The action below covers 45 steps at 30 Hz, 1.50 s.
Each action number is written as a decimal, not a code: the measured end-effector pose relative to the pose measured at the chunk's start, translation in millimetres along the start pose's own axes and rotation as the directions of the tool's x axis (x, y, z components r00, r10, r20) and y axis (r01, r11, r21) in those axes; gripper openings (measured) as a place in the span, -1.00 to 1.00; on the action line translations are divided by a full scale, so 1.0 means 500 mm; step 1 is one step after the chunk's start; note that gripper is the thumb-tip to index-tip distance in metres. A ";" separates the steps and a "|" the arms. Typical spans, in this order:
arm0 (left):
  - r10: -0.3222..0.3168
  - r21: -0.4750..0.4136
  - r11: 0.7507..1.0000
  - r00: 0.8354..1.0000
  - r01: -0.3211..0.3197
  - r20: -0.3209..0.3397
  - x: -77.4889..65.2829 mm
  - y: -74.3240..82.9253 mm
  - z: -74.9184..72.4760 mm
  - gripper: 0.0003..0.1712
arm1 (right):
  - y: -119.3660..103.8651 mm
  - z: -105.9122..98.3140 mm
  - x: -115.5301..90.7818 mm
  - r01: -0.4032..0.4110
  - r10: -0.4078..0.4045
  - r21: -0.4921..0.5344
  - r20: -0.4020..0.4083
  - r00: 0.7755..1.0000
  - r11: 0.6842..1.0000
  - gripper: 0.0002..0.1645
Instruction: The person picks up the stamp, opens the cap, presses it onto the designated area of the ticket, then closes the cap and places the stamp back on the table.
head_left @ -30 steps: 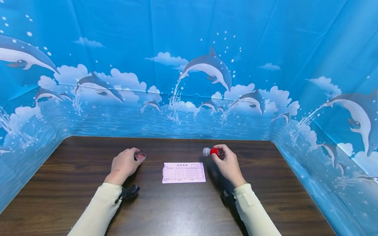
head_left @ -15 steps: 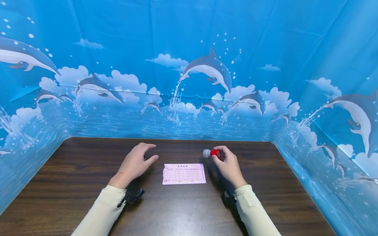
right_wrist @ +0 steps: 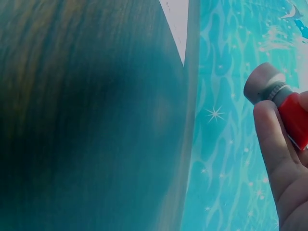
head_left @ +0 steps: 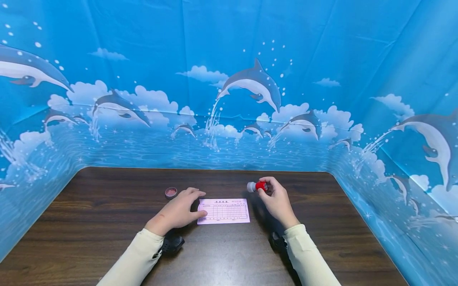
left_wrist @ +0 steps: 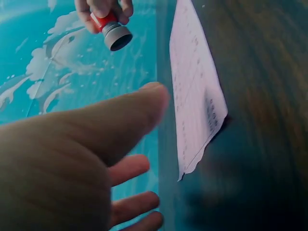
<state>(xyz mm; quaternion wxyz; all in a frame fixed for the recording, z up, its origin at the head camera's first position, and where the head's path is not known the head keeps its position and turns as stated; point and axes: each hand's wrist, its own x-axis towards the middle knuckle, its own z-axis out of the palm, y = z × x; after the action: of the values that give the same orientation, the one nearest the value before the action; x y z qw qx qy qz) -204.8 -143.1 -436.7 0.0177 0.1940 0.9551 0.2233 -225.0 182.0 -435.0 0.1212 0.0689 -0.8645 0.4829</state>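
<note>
My right hand (head_left: pixel 278 201) pinches a red stamp (head_left: pixel 261 186) with a whitish round head, held on its side above the table, right of the slip. In the left wrist view the stamp's round grey head (left_wrist: pixel 118 37) faces toward the camera, its end dark. A pink printed receipt slip (head_left: pixel 229 210) lies on the table between the hands. My left hand (head_left: pixel 179 214) is at the slip's left edge, fingers and thumb extended, thumb tip overlapping the slip in the head view. A small round ink pad (head_left: pixel 171 192) with a reddish inside lies behind the left hand.
The dark wood table (head_left: pixel 222 258) ends at the back and sides against a blue dolphin-printed curtain (head_left: pixel 229 155). A black wrist strap (head_left: pixel 171 244) sits at the left cuff, another black device (head_left: pixel 277 240) at the right.
My left hand has left the ink pad, which now shows fully, and moved right and nearer to the slip's left edge. The right hand with the stamp has hardly moved.
</note>
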 end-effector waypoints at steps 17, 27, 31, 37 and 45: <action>-0.018 0.114 0.993 0.999 0.013 0.041 0.005 0.001 0.023 -0.13 | -0.006 -0.001 -0.002 0.000 0.002 0.030 -0.052 0.999 1.000 -0.51; -0.014 0.140 0.990 0.999 0.008 0.040 0.005 0.001 0.024 -0.09 | -0.005 -0.004 0.000 0.043 -0.035 0.100 -0.089 0.995 0.994 -0.51; -0.016 0.129 0.992 0.999 0.010 0.044 0.004 0.002 0.024 -0.10 | -0.005 -0.005 0.000 0.076 -0.070 0.078 -0.073 0.995 0.994 -0.53; -0.032 0.068 0.997 0.998 0.028 0.057 0.003 0.000 0.026 -0.11 | -0.011 -0.004 -0.003 0.084 -0.080 0.066 -0.056 0.995 0.994 -0.49; -0.042 0.051 0.998 0.997 0.039 0.067 0.001 -0.001 0.028 -0.11 | -0.020 0.003 -0.005 0.089 -0.086 0.090 -0.039 0.995 0.992 -0.46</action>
<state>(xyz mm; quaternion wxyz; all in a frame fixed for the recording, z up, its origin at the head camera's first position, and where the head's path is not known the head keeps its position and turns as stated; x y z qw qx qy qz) -203.9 -137.6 -449.6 0.0501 0.1825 0.9629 0.1923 -220.6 175.3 -428.3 0.1544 0.1037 -0.8353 0.5173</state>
